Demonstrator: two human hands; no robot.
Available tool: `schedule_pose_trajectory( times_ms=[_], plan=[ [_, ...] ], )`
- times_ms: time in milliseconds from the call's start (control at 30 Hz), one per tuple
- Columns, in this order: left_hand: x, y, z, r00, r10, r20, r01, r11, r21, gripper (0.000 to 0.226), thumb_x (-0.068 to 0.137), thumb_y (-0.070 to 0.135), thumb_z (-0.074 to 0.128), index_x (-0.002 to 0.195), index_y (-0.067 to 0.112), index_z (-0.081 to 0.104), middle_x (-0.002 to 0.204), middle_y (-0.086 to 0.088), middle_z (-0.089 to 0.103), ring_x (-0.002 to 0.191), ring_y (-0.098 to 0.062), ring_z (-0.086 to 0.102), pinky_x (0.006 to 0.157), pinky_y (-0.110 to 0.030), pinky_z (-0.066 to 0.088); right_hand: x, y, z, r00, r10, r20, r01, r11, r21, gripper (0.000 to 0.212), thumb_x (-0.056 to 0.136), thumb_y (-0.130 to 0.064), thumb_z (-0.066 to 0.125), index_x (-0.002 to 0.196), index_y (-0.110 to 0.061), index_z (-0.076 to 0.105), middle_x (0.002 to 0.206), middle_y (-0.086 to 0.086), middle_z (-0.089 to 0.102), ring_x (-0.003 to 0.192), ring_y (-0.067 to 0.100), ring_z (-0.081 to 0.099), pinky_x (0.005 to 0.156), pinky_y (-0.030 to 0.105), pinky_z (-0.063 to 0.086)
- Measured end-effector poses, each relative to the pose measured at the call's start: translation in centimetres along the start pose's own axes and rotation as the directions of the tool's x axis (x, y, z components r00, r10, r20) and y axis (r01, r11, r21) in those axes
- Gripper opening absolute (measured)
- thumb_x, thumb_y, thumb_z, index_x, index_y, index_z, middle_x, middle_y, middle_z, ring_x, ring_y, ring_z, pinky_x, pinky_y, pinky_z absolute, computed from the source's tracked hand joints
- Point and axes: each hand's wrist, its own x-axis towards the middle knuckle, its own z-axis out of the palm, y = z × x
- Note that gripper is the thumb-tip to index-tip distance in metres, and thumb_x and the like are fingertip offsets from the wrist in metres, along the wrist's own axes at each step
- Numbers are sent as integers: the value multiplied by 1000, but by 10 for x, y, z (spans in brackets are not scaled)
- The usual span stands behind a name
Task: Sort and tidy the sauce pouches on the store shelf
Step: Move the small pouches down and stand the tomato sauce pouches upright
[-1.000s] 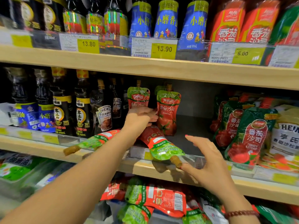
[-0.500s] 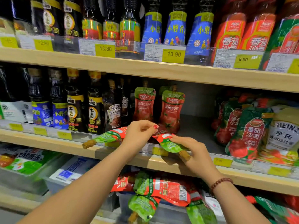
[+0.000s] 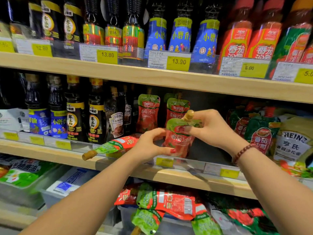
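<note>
Sauce pouch [image 3: 177, 139], red with a green top and a tan screw cap [image 3: 188, 115], stands upright at the front of the middle shelf [image 3: 186, 177], held between both hands. The left hand [image 3: 149, 145] comes in from the lower left of this pouch, its fingers [image 3: 172, 150] curled and pinching the pouch's lower left edge, a red-painted nail showing at the bottom corner. The right hand [image 3: 213, 128] is at the pouch's upper right, pinching the green top just below the cap, thumb on the front and the other fingers behind. A beaded bracelet [image 3: 243, 150] circles the right wrist, to the lower right of the pouch. Directly behind the held pouch stand two more upright pouches [image 3: 148, 112] of the same kind, side by side. Just left of it, a fourth pouch [image 3: 115, 145] lies flat with its cap sticking out past the shelf's front edge. Farther left of the held pouch is a row of dark bottles [image 3: 74, 116]. To its right, well apart, lean green and red tomato pouches [image 3: 260, 133] and a white pack [image 3: 294, 139]. Right below the held pouch a yellow price tag [image 3: 164, 161] sits in the shelf's front strip. Lower down, under the pouch, a loose heap of similar pouches [image 3: 169, 206] lies in a bin. Above it, on the next shelf up, stand blue-labelled bottles [image 3: 181, 34].
</note>
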Motion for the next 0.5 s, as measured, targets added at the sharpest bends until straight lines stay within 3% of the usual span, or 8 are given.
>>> schedule_pose_trajectory(
  times_ms=[133, 267, 400, 500],
  plan=[
    [7, -6, 10, 999, -30, -45, 27, 997, -69, 22, 74, 15, 77, 93, 24, 70, 93, 7, 73, 90, -9, 68, 83, -29, 55, 6, 6, 8, 999, 41, -23, -37, 986, 165, 19, 74, -18, 76, 93, -20, 74, 88, -5, 74, 85, 7, 69, 73, 30, 58],
    [10, -8, 9, 998, -22, -67, 18, 998, -61, 16, 76, 17, 75, 92, 22, 71, 91, 8, 73, 84, -3, 67, 70, -14, 52, -2, 25, 19, 989, 140, -37, -112, 905, 410, 31, 69, -17, 80, 94, -29, 66, 91, -13, 74, 86, 4, 68, 68, 14, 52],
    [11, -8, 8, 996, -52, -67, 51, 998, -29, 18, 79, 22, 72, 95, 13, 72, 91, 3, 73, 87, -10, 68, 76, -23, 55, -16, 45, 37, 968, 227, 104, -249, 915, 318, 45, 66, -25, 82, 105, -30, 62, 99, -8, 71, 89, 4, 67, 79, 23, 54],
    [12, -9, 8, 996, -57, -62, 57, 998, -7, 21, 79, 25, 72, 95, 13, 73, 91, 2, 74, 87, -10, 69, 76, -24, 55, -15, 51, 43, 950, 287, 125, -311, 904, 292, 47, 67, -23, 81, 109, -26, 60, 102, -8, 70, 89, 2, 67, 80, 25, 53]
  ],
)
